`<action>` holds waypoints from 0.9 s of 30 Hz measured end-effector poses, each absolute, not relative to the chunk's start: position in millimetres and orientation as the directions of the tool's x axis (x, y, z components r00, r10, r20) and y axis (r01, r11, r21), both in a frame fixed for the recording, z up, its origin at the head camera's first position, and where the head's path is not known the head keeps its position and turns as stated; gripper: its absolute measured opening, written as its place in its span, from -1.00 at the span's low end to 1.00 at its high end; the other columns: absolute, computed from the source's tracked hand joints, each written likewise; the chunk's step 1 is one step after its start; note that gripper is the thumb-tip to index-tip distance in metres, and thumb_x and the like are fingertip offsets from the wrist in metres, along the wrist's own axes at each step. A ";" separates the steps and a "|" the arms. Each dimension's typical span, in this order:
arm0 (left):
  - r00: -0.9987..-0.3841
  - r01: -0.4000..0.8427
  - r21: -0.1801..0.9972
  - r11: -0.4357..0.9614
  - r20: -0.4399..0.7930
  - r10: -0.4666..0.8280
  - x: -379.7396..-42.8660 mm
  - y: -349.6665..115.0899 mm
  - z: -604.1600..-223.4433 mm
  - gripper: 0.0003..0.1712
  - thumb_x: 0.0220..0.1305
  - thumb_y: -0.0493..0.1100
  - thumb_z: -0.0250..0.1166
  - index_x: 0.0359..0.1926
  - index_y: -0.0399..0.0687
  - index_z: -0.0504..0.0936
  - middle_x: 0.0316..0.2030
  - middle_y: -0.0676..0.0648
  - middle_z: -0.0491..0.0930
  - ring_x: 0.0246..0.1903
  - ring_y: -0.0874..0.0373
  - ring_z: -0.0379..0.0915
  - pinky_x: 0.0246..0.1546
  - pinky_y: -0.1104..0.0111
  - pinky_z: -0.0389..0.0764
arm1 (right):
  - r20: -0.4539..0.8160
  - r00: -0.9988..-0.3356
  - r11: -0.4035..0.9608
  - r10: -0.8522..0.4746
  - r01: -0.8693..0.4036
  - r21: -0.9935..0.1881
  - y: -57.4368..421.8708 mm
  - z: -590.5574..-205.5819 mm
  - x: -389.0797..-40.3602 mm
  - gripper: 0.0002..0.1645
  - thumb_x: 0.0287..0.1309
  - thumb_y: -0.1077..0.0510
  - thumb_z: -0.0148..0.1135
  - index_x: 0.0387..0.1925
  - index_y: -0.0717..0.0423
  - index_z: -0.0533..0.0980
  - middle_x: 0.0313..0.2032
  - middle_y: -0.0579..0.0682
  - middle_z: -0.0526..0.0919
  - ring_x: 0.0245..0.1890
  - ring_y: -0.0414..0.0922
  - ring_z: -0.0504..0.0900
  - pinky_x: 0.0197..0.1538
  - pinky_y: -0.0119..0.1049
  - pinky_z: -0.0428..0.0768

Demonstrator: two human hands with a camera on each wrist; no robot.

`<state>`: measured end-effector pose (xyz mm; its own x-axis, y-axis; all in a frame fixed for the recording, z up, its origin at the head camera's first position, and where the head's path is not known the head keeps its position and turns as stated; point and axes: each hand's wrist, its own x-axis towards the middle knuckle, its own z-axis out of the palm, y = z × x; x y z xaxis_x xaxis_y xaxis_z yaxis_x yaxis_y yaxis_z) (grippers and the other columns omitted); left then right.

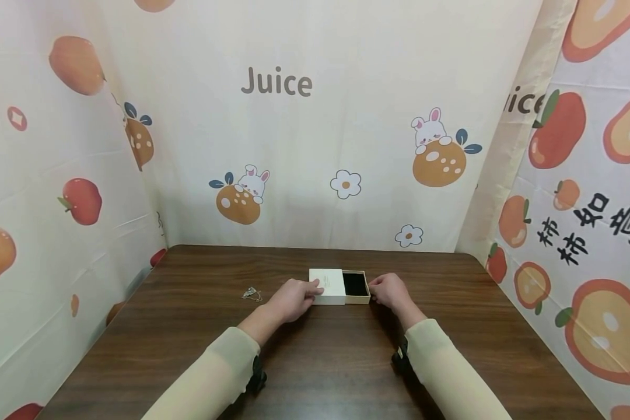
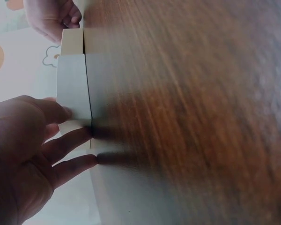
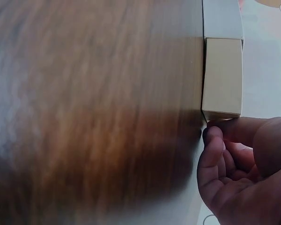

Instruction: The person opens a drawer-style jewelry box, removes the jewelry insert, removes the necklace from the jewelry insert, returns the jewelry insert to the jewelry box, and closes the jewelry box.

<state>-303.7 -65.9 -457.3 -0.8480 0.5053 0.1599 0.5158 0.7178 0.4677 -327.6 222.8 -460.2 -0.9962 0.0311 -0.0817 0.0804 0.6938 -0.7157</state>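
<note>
A small cream-white drawer box lies on the table, its inner tray drawn partly out to the right with black lining showing. My left hand grips the outer sleeve at its left end; in the left wrist view thumb and fingers sit around that end, the lower fingertips at the tabletop. At the tray's right end, the thumb and curled forefinger of my right hand pinch together close against the edge. Whatever small part lies between those fingertips is hidden. Left of the box lies a thin silver chain necklace.
The brown wood-grain table runs back to a cream curtain printed with fruit, flowers and rabbits. More printed fabric stands along the right side and the left. Dark camera straps circle both wrists.
</note>
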 end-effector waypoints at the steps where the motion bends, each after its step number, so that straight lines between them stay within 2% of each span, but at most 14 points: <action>1: -0.847 0.517 0.467 0.718 0.161 0.506 -303.6 -65.9 -457.3 -0.62 0.55 -0.34 0.32 0.29 -0.07 0.78 0.45 -0.20 0.60 0.42 -0.15 0.59 0.40 0.00 0.64 | -0.085 -0.996 0.694 0.030 0.082 -0.716 222.6 -460.4 -327.4 -0.75 0.50 0.26 0.26 -0.17 0.35 0.78 -0.42 0.08 0.73 -0.44 -0.12 0.63 -0.35 -0.33 0.64; 11: -0.846 0.519 0.468 0.715 0.160 0.509 -305.1 -65.7 -458.0 -0.62 0.55 -0.35 0.31 0.29 -0.10 0.78 0.44 -0.20 0.60 0.43 -0.14 0.59 0.40 0.00 0.64 | -0.084 -0.996 0.703 0.029 0.080 -0.706 220.3 -461.4 -329.7 -0.74 0.49 0.25 0.26 -0.19 0.33 0.79 -0.45 0.04 0.73 -0.46 -0.14 0.63 -0.38 -0.36 0.61; 27: -0.860 0.489 0.493 0.720 0.131 0.494 -303.9 -64.9 -456.9 -0.61 0.56 -0.33 0.31 0.31 -0.06 0.77 0.47 -0.20 0.56 0.46 -0.14 0.55 0.42 0.01 0.62 | -0.096 -0.995 0.714 0.029 0.088 -0.695 209.5 -458.0 -329.3 -0.74 0.49 0.24 0.26 -0.16 0.32 0.80 -0.38 0.08 0.75 -0.39 -0.11 0.67 -0.34 -0.33 0.63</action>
<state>-303.9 -64.9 -456.9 -0.8597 0.4937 0.1309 0.4885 0.7200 0.4929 -329.3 209.5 -458.0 -0.9950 0.0289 -0.0960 0.0878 0.7138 -0.6948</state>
